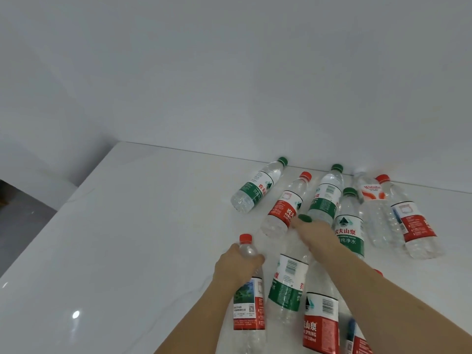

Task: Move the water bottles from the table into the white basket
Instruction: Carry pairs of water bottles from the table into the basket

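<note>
Head camera looks down on a white table [127, 238] strewn with lying water bottles; the white basket is nowhere in view.

The step in hand looks like the pick-up. The left hand [236, 264] is wrapped around the neck of a red-capped bottle [249, 302], just under its cap. The right hand [315, 232] is closed over the upper end of a green-labelled bottle [288, 284], whose green cap [305, 218] pokes out past the fingers; how firmly it grips I cannot tell.

Other bottles lie beside and beyond these, some touching, including a green-capped one [258, 189] set apart at the far left.

Next, I judge, both bottles must be lifted clear of their neighbours without nudging them, then carried to the basket, which must first be found.
</note>
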Motion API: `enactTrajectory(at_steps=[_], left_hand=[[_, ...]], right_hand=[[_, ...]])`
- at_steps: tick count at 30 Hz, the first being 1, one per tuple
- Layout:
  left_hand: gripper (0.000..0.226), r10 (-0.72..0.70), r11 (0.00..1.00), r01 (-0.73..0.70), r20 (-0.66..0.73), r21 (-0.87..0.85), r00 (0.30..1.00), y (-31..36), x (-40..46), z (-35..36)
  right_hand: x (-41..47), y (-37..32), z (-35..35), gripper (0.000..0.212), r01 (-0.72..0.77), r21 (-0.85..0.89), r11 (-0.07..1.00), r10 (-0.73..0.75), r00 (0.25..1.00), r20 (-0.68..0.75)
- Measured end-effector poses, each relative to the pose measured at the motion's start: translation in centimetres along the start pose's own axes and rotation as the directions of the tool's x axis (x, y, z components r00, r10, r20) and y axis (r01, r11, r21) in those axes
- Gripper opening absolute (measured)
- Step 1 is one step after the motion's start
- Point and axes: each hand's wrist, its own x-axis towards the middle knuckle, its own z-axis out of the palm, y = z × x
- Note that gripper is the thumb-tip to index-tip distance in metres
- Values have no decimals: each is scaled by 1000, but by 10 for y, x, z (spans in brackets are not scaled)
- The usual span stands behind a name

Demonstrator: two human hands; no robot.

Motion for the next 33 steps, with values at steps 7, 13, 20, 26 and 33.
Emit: enactTrajectory(at_steps=[7,13,20,26,33], left_hand=[[49,19,988,-41,-144,-150,989,7,-42,-27],[36,150,944,-242,-361,-225,920,48,-101,-83],[26,268,803,-519,-601,-293,753,97,-187,-194],[40,354,795,-564,-584,-225,731,118,-248,-302],[38,408,848,-514,-459,-131,789,111,-295,-382]], right_hand=[[-63,-4,-32,29,305,162,938,-276,944,-180],[-139,-48,-67,35,548,181,817,-499,828,-256],[-232,-110,-93,30,761,153,631,-699,643,-313],[-306,-161,-84,33,845,147,514,-774,531,-345],[-362,-204,-67,26,861,255,441,-775,508,-376]])
